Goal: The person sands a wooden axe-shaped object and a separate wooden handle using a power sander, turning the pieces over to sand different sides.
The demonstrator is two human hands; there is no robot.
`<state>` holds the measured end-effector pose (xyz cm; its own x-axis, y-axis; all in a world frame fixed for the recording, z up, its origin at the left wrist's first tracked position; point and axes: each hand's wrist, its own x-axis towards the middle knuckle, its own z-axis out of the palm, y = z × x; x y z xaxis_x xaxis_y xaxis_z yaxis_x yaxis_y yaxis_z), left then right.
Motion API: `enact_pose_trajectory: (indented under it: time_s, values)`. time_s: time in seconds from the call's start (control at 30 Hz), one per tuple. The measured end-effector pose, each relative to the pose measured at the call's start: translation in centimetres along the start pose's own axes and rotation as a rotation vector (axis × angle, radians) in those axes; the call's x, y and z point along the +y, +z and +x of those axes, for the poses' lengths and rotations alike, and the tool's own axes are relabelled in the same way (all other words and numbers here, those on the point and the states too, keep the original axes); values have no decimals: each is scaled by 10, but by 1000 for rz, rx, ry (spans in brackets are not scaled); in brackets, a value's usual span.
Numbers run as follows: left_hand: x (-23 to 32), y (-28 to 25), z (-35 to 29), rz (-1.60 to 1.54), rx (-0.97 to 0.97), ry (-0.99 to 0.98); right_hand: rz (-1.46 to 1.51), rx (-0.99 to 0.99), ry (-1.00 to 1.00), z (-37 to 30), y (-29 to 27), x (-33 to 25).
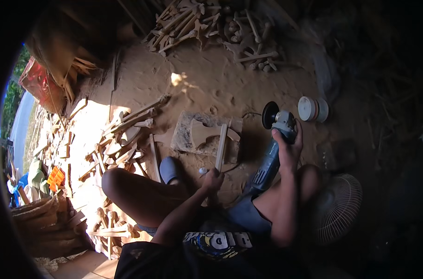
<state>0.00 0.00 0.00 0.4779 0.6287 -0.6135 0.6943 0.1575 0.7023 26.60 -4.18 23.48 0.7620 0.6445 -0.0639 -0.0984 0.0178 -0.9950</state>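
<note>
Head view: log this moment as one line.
left hand: grips wooden shaft; right hand: holds angle grinder; disc: apart from shaft; grey block: under shaft's far end

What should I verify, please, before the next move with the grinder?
1. Right hand gripping the grinder: ok.
2. Left hand gripping the stick: ok, by its near end.
3. Disc apart from the stick: ok.
4. Disc at a standstill: cannot tell from one picture.
5. Hands covered: not ok, both are bare.
6. Block steady on the ground: cannot tell.
</note>
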Motion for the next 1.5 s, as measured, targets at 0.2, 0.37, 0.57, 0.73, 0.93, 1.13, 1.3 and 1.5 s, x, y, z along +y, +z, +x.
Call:
enact_pose_trajectory:
  time_s: [0.2,0.37,0.57,0.73,0.93,1.13,1.3,1.5]
  values:
    - [-3,21,-8,-46,170,53,-467,-25,-266,4,6,36]
    - [-8,27,-8,-28,182,-3,-668,-145,-40,-3,28,61]
    - [-9,31,-2,-63,176,16,-711,-299,-126,16,58,149]
    - [0,19,-11,-124,147,-30,-891,-338,73,8,93,129]
    - [7,17,-14,-105,170,-33,-997,-319,124,11,98,136]
    - [5,17,-11,-112,165,-55,-1198,-325,284,2,121,102]
    - [7,18,-10,-128,131,-75,-1148,-207,185,-15,96,119]
    - [3,22,-5,-97,134,-121,-1130,-204,113,-12,74,120]
